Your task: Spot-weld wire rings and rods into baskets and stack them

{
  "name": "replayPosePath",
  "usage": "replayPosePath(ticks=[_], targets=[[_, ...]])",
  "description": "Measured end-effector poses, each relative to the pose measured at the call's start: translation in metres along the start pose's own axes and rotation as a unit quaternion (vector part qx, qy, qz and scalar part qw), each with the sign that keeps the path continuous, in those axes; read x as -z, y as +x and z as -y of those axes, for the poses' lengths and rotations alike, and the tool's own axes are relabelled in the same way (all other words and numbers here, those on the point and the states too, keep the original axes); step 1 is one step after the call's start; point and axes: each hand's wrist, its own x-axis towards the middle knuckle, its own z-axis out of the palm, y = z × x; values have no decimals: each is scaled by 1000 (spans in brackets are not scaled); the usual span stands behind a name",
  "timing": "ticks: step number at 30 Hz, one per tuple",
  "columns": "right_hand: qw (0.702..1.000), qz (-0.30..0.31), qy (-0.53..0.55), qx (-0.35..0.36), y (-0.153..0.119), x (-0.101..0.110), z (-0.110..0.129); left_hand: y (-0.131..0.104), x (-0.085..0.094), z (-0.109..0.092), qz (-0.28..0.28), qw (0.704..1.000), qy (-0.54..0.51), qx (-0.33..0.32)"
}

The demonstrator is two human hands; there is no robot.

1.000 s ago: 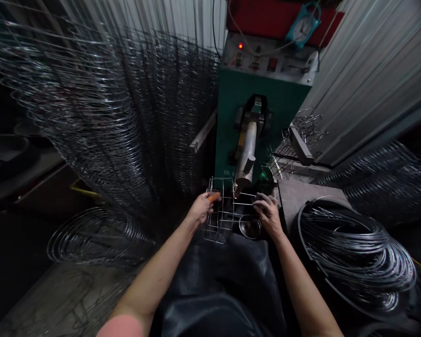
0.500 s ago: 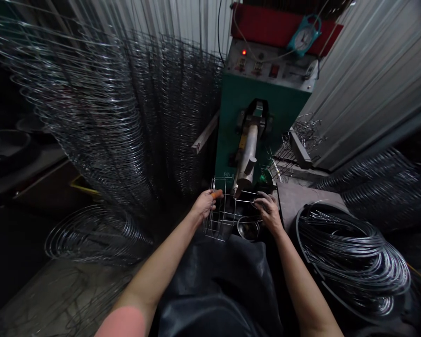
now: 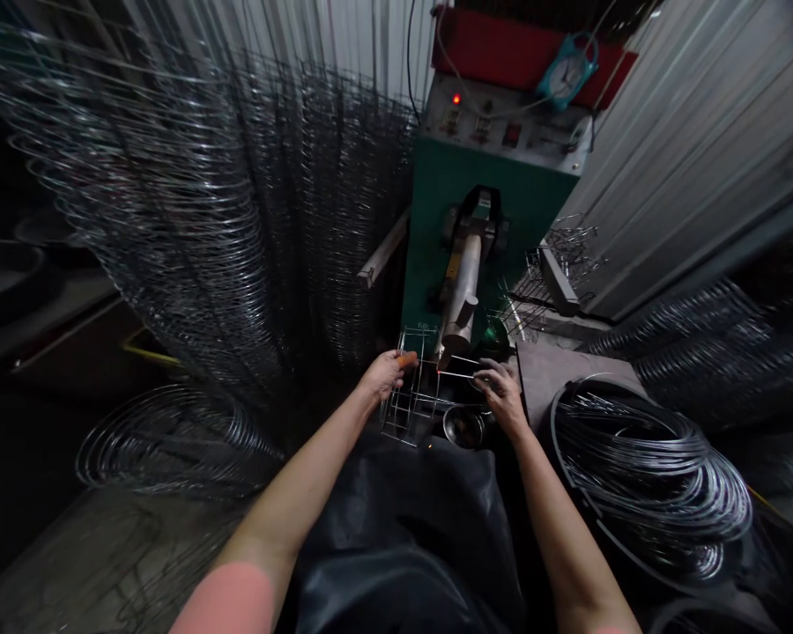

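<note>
A wire frame (image 3: 406,409) of thin crossing rods spans the space between my hands, under the metal arm (image 3: 461,299) of a green machine (image 3: 429,211). My left hand (image 3: 381,376) is closed on the frame's left part; an orange piece (image 3: 406,359) shows at its fingertips, and I cannot tell whether it is a finger cover. With fingers bent, my right hand (image 3: 500,387) grips the right ends of the rods. At the tip of the machine's arm, the wire glows orange. A small round metal bowl (image 3: 463,426) sits below the right hand.
Tall stacks of wire rings (image 3: 172,185) rise at the left. A black tub (image 3: 572,493) of looped wire (image 3: 661,467) stands at the right, beside a flat board (image 3: 545,374). A blue clock (image 3: 568,70) hangs on the machine's top. Wire coils (image 3: 162,440) lie low at the left.
An orange glow has appeared where the machine's arm meets the wire, and a small spark shows above my dark apron. My hands keep their hold; the whole view has shifted slightly.
</note>
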Motion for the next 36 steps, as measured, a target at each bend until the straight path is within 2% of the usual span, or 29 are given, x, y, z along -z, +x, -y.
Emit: replayPosePath(ticks=[3,6,9,11,13,15,19,22,25,28,30,33,36], targets=[[1000,14,19,6,-15,11,19,-20,8,4,19,1000,10,-20],[997,36,70,-21,-45,37,26,-55,28,11,46,999,10,-26],[989,-16,102,-107,-84,65,4,-95,52,12,48,999,-17,0],[990,-5,78,-116,-113,69,-15,-115,64,11,30,996,-73,32],[995,61,44,-64,-141,59,-25,-127,69,11,16,987,-136,84],[990,137,15,-2,-166,38,-21,-133,69,17,15,971,-185,149],[973,223,-29,54,-197,5,16,-138,64,48,37,933,-250,257],[966,249,2,70,-209,6,43,-139,68,75,74,918,-266,286],[963,249,64,78,-214,13,62,-143,73,94,87,923,-276,254],[962,238,130,42,-215,11,78,-151,74,104,40,938,-272,210],[966,203,163,-5,-211,5,87,-162,74,111,1,956,-247,161],[970,152,184,-52,-202,-5,101,-182,72,122,-39,986,-160,39],[967,141,193,-87,-193,-10,113,-197,65,130,-12,998,-33,-47]])
